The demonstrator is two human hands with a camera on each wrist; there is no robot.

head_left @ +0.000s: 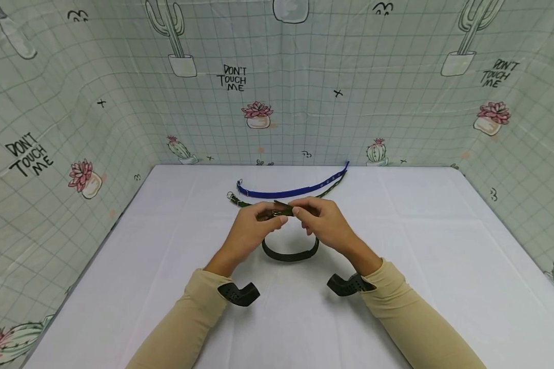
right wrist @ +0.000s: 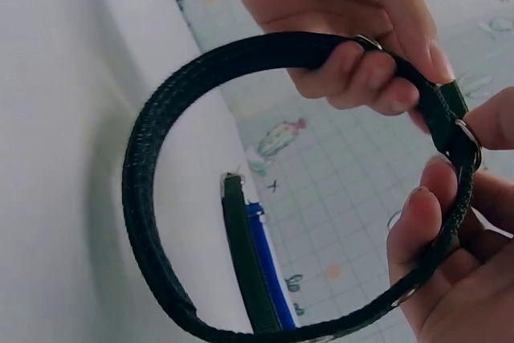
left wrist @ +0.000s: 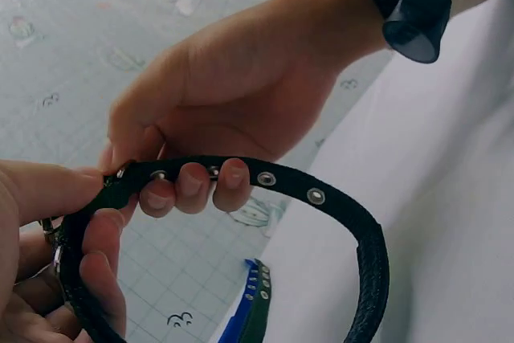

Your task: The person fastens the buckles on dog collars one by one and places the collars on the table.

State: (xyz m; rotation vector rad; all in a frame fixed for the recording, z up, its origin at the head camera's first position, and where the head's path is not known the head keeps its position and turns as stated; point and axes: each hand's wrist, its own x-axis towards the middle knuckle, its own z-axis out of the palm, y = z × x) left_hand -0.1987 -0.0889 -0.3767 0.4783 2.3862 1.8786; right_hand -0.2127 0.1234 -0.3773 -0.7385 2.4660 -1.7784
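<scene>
Both hands hold a dark green collar (head_left: pixel 290 258) bent into a loop that hangs over the white table. My left hand (head_left: pixel 251 225) pinches it by the metal buckle (head_left: pixel 277 212), thumb on the outside and fingers curled round the strap. Opposite, my right hand (head_left: pixel 327 221) grips the eyeleted part of the strap, its fingertips right at the buckle. Metal eyelets (left wrist: pixel 316 196) line the strap in the left wrist view. A metal ring (right wrist: pixel 468 140) shows between the two hands in the right wrist view, where the strap layers overlap.
Behind the hands, a blue collar (head_left: pixel 277 195) lies in a shallow curve on the white table (head_left: pixel 420 246). Just in front of it lies another green collar (head_left: pixel 241 203), partly hidden by the hands. A cactus-print cloth (head_left: pixel 304 92) stands around the table's back and sides.
</scene>
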